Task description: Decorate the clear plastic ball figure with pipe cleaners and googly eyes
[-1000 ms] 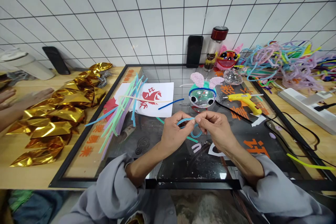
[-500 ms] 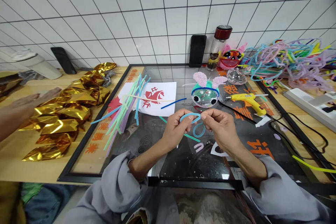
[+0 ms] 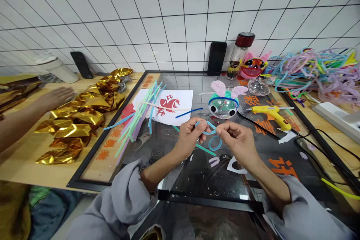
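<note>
I see the near edge of the black-framed panel (image 3: 210, 200) crossing the lower middle of the view, with the wooden table (image 3: 17, 168) showing at far left. Just above the hands, a clear ball with pink ears (image 3: 223, 108) bounds the space at center; the yellow glue gun (image 3: 271, 113) borders it on the right, and a bundle of fuzzy sticks (image 3: 137, 118) lies well apart on the left, partly over a white sheet (image 3: 184, 101). Below, I have dark glass with a small lilac curl (image 3: 214, 162) and a white cutout (image 3: 236, 167) near the right wrist.

The blue strip (image 3: 210, 132) is at center, held over the panel, bent into a loop with a smaller ring hanging beneath. The left hand (image 3: 189, 137) is clamped on one side of the loop, thumb against fingers; the right hand (image 3: 238, 137) pinches the other side between thumb and fingertips.
</note>
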A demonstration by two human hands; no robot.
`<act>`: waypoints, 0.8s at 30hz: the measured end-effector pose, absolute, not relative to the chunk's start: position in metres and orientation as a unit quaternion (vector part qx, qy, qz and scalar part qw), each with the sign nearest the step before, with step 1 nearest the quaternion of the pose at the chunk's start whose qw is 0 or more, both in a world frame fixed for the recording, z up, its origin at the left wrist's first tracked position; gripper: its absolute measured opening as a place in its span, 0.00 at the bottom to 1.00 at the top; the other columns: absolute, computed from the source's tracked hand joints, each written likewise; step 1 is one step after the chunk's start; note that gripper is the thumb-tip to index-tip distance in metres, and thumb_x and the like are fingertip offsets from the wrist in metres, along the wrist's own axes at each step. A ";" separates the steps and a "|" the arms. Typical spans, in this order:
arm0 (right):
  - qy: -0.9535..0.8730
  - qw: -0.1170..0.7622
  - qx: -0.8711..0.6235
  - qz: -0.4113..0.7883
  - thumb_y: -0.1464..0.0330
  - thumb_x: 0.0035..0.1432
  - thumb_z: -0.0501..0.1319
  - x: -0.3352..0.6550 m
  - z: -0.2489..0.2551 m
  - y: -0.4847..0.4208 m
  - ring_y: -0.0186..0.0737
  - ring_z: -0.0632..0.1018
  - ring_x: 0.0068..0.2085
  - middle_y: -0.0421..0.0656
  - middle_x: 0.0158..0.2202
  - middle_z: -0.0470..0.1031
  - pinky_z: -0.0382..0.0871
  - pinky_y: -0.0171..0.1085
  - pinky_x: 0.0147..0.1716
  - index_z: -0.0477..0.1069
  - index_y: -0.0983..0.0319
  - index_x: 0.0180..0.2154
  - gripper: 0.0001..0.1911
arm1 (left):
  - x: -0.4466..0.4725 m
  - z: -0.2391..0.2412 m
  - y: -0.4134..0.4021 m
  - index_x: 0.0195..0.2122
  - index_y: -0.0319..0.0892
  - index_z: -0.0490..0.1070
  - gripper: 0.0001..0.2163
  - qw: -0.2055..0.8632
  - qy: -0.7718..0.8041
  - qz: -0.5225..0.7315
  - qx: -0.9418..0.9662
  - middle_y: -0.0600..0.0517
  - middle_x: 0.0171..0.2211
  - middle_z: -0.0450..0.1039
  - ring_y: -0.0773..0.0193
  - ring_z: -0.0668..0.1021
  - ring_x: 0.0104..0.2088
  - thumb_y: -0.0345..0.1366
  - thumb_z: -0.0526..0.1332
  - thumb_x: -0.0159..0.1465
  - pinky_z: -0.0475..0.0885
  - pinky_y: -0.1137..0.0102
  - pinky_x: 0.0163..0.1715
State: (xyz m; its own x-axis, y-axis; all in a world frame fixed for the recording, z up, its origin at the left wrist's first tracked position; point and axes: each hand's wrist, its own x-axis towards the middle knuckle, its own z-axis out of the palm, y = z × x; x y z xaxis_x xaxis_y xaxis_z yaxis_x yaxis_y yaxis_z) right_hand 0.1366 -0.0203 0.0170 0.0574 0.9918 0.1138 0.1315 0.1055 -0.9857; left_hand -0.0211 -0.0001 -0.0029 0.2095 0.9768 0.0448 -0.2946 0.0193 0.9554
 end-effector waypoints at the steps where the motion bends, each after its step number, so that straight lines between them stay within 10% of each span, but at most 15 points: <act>1: -0.543 0.507 -0.520 0.422 0.62 0.49 0.65 0.137 0.016 -0.020 0.30 0.64 0.22 0.38 0.20 0.68 0.57 0.31 0.21 0.74 0.64 0.24 0.11 | -0.021 -0.004 0.000 0.30 0.39 0.70 0.18 0.614 0.361 0.515 0.476 0.55 0.26 0.73 0.75 0.69 0.19 0.51 0.65 0.60 0.63 0.79 0.17; 24: -0.501 0.548 -0.502 0.444 0.62 0.45 0.68 0.138 0.010 -0.013 0.28 0.61 0.20 0.36 0.18 0.64 0.54 0.32 0.20 0.73 0.63 0.22 0.11 | -0.020 -0.003 -0.002 0.37 0.39 0.77 0.16 0.598 0.383 0.463 0.531 0.56 0.23 0.70 0.73 0.69 0.20 0.46 0.70 0.54 0.65 0.77 0.20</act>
State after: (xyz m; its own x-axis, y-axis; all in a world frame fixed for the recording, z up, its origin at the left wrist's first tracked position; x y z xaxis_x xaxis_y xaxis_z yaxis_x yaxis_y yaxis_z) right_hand 0.1376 -0.0126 0.0102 0.1035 0.9892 0.1040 0.0166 0.1028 -0.9946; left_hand -0.0197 -0.0016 -0.0028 0.2781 0.9600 0.0334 -0.1473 0.0083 0.9891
